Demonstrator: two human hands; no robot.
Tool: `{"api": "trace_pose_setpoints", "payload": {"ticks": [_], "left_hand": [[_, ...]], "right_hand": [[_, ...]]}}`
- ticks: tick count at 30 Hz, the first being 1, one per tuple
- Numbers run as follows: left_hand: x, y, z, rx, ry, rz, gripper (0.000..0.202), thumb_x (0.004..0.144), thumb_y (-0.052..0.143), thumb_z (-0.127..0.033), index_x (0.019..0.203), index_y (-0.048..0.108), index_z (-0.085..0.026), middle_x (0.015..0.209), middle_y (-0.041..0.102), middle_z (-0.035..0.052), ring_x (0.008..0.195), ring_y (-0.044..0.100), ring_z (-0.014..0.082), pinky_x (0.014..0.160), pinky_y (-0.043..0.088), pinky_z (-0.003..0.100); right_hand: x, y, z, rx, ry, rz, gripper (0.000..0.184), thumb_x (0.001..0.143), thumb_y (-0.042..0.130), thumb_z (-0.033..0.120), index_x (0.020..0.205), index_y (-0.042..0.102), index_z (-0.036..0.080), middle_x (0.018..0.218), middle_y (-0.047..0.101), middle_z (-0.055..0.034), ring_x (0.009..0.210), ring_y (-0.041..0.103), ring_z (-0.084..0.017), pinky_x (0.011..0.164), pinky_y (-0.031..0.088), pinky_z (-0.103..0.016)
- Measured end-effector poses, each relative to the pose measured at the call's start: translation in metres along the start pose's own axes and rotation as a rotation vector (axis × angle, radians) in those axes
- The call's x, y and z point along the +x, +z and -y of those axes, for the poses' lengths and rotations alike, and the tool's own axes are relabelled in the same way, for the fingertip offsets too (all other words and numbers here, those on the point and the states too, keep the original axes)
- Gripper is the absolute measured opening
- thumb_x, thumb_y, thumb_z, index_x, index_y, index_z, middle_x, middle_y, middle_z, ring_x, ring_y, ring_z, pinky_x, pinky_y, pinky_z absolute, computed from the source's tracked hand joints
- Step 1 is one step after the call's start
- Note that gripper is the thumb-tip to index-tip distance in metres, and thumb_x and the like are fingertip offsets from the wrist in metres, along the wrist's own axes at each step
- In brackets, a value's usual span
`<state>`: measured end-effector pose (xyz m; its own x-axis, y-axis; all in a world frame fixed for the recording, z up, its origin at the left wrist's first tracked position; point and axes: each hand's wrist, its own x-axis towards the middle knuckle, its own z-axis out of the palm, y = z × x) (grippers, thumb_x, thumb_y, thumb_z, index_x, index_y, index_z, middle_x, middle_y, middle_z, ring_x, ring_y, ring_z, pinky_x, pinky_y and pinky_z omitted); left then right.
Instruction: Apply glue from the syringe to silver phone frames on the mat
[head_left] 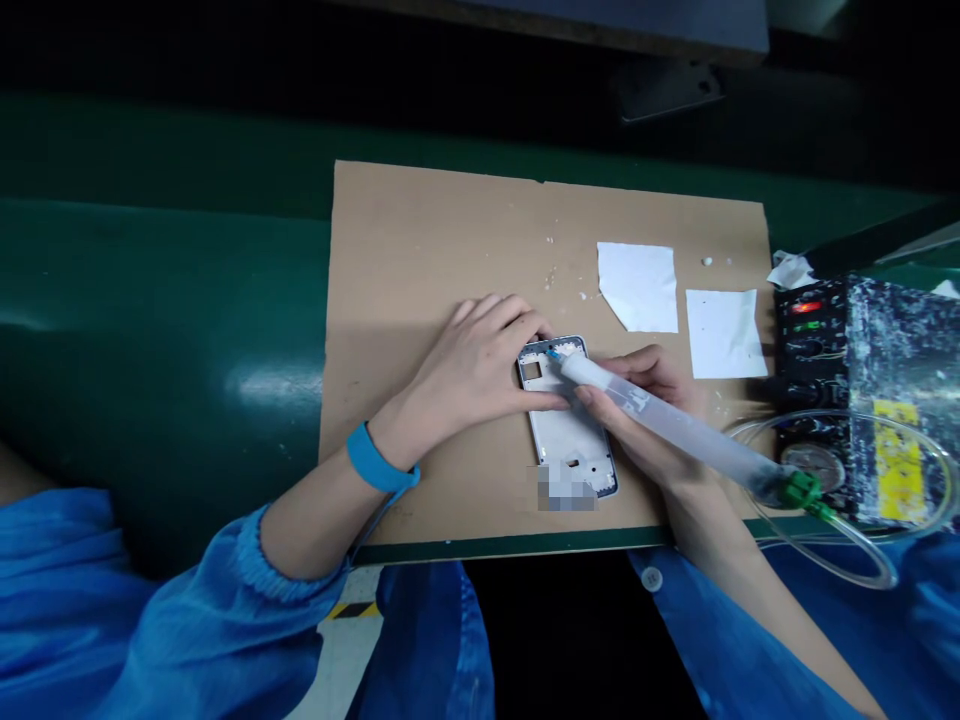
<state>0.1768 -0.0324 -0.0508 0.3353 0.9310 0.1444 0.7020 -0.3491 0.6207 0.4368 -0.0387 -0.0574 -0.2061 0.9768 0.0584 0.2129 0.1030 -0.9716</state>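
Observation:
A phone frame with a pale inner face and dark rim lies on the brown board. My left hand grips its upper left edge, with the thumb across the inner face and the fingers curled at the top corner. In my right hand is a translucent dispensing syringe, tilted down to the left. Its blue needle tip is at the top part of the frame; I cannot tell whether it touches. A green cap joins the syringe's rear end to a clear tube.
Two white paper squares lie on the cardboard, with white specks nearby. A smeared black control box with red and green displays stands at right. A shelf edge overhangs the green bench. A blue wrist strap circles my left wrist.

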Motion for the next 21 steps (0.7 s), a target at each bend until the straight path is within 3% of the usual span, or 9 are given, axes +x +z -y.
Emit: {"api": "trace_pose_setpoints", "payload": {"ticks": [11,16,21], "left_hand": [[0.0006,-0.0017,-0.0011,-0.03,-0.001,0.0,0.058,0.094,0.095,-0.072,0.118,0.072,-0.025,0.129,0.078,0.0068,0.122,0.069,0.0319,0.108,0.047,0.046],[0.0006,0.0001,0.0002,-0.032,-0.004,-0.001,0.056,0.094,0.096,-0.069,0.12,0.073,-0.026,0.13,0.078,0.0064,0.123,0.069,0.032,0.109,0.047,0.046],[0.001,0.0005,0.001,-0.033,-0.002,-0.009,0.056,0.093,0.097,-0.068,0.121,0.073,-0.025,0.129,0.077,0.0058,0.122,0.069,0.0312,0.111,0.047,0.046]], "right_hand": [[0.0046,0.0019,-0.0042,-0.008,-0.033,0.022,0.033,0.092,0.101,0.043,0.106,0.076,0.028,0.108,0.092,-0.0063,0.086,0.089,-0.025,0.069,0.075,-0.038],[0.0027,-0.0007,-0.0075,-0.043,-0.007,0.041,0.03,0.092,0.101,0.04,0.108,0.077,0.033,0.102,0.091,-0.008,0.092,0.09,-0.031,0.07,0.077,-0.045],[0.0017,-0.0021,-0.0093,-0.029,-0.009,0.048,0.029,0.096,0.099,0.043,0.109,0.075,0.035,0.104,0.09,-0.0054,0.094,0.091,-0.031,0.069,0.076,-0.043]]}}
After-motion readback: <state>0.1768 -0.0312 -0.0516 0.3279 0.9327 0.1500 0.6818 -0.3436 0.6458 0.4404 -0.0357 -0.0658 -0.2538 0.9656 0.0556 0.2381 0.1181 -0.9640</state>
